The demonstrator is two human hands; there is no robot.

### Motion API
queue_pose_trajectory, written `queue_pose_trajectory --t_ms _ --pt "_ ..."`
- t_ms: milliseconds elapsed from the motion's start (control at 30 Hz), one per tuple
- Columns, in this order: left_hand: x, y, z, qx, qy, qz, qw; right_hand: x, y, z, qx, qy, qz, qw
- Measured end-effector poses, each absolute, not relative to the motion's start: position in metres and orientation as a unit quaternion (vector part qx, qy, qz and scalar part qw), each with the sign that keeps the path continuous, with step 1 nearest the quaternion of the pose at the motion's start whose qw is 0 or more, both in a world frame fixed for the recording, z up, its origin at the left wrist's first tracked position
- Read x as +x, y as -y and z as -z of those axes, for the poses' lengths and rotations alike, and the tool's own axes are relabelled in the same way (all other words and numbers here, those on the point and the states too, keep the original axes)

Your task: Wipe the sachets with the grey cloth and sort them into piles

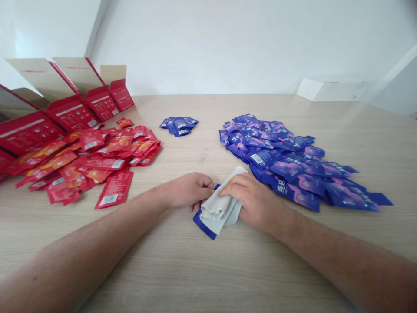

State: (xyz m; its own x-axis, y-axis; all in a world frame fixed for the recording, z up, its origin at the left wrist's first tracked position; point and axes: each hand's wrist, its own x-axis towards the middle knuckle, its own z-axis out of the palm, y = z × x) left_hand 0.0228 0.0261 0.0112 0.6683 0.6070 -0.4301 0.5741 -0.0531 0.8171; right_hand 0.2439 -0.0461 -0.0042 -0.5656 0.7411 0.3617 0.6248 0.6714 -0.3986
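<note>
My right hand (252, 201) grips a folded pale grey-white cloth (216, 211) and presses it over a blue packet (205, 226). Most of that packet is covered; its lower end and a bit of its upper edge show. On the packet's left edge, my left hand (190, 190) is closed with fingers curled, pinching it. A large pile of blue and purple packets (276, 156) lies just beyond my right hand. Farther back is a small group of blue packets (179, 125).
Red and orange packets (94, 161) are heaped on the left. Behind them stand several red cardboard boxes (71, 114) with raised flaps. A white box (330, 90) sits at the back right against the wall. Everything rests on a light wood-grain table (182, 269).
</note>
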Motion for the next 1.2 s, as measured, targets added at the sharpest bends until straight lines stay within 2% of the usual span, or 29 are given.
queue_pose_trajectory --t_ms 167,367,567,733,933,1100,1200 --pt "0.0231 -0.0258 -0.0125 0.725 -0.407 -0.013 0.555 0.2399 0.0496 0.0024 -0.304 0.906 -0.143 0.257" --pt "0.0228 -0.0261 -0.0110 0.723 -0.411 -0.019 0.554 0.2447 0.0446 0.0039 -0.382 0.880 -0.115 0.258" --pt "0.0228 -0.0263 -0.0125 0.727 -0.406 -0.011 0.554 0.2405 0.0486 0.0036 -0.301 0.908 -0.138 0.256" --pt "0.0230 -0.0258 -0.0124 0.728 -0.412 -0.011 0.548 0.2457 0.0445 0.0048 -0.390 0.875 -0.111 0.265" --pt "0.0228 -0.0259 -0.0125 0.725 -0.405 -0.012 0.558 0.2419 0.0476 0.0040 -0.309 0.904 -0.137 0.261" --pt "0.0234 -0.0250 -0.0131 0.722 -0.410 -0.011 0.557 0.2448 0.0458 0.0043 -0.384 0.878 -0.116 0.260" --pt "0.0231 -0.0255 -0.0125 0.723 -0.406 -0.009 0.559 0.2437 0.0466 0.0042 -0.356 0.889 -0.126 0.260"
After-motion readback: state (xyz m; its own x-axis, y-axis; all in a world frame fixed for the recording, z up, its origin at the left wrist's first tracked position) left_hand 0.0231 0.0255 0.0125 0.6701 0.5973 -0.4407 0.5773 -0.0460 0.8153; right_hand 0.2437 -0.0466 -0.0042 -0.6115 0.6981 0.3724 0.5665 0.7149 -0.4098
